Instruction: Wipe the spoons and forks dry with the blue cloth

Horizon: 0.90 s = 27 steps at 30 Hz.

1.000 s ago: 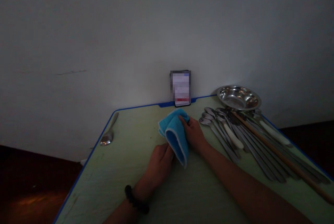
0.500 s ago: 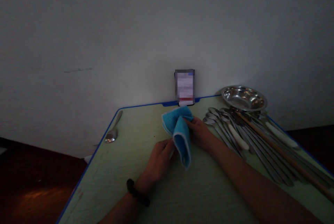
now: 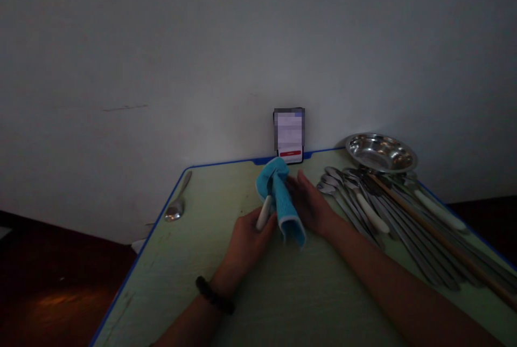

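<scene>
My left hand (image 3: 247,236) is closed round the white handle of a utensil (image 3: 264,213), whose far end is hidden inside a blue cloth (image 3: 280,199). My right hand (image 3: 313,205) grips that cloth from the right, wrapping it round the utensil's hidden end. Both hands hover just above the middle of the pale green table (image 3: 283,293). A dark bead bracelet (image 3: 214,296) sits on my left wrist.
Several long metal spoons and white-handled utensils (image 3: 375,212) lie in a row at the right, with a wooden stick (image 3: 440,242) across them. A steel bowl (image 3: 381,152) stands at the back right. One spoon (image 3: 176,205) lies at the left edge. A phone (image 3: 289,135) leans against the wall.
The white handle has come out into view in my left hand. The cloth has bunched up tighter and shifted towards the phone, with my right hand still on it.
</scene>
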Motion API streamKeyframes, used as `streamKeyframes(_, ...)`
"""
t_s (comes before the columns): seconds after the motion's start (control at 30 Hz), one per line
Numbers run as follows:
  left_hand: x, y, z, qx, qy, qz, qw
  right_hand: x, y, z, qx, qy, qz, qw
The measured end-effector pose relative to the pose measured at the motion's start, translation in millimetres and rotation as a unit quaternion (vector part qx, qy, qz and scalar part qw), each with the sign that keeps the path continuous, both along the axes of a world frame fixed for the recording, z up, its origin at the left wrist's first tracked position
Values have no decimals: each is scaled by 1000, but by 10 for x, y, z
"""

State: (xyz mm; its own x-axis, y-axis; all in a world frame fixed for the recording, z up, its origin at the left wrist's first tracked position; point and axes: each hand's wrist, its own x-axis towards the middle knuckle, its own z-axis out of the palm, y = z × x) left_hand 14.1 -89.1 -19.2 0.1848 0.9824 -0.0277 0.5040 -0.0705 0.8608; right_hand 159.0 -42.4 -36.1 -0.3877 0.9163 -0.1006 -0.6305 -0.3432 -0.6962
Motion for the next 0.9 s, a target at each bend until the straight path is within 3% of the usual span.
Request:
streamKeyframes(0.13,-2,1,-41,47,56,41,996,33,-18,-11,26,28,55,998)
streamKeyframes(0.33,-61,15,-57,75,88,33,993,43,-77,-82,108,-25,61,992)
streamKeyframes(0.43,-65,13,-91,72,156,14,985,-13,-129,-78,203,-134,25,970)
streamKeyframes(0.5,-59,8,-114,75,177,2,981,-74,-157,-85,234,-201,-50,950)
streamKeyframes(0.57,-51,2,-124,76,177,3,981,-134,-158,-107,203,-253,-143,935)
streamKeyframes(0.63,-49,-4,-109,77,164,1,983,-173,-123,-134,118,-263,-220,932)
streamKeyframes(0.73,-67,-7,-53,71,114,-36,990,-174,-28,-150,-35,-165,-289,942)
streamKeyframes(0.83,-106,-2,-5,33,30,-61,997,-126,50,-121,-149,-58,-292,943)
streamKeyframes(0.9,-129,3,-1,-1,-29,-57,998,-90,65,-87,-179,-32,-247,952)
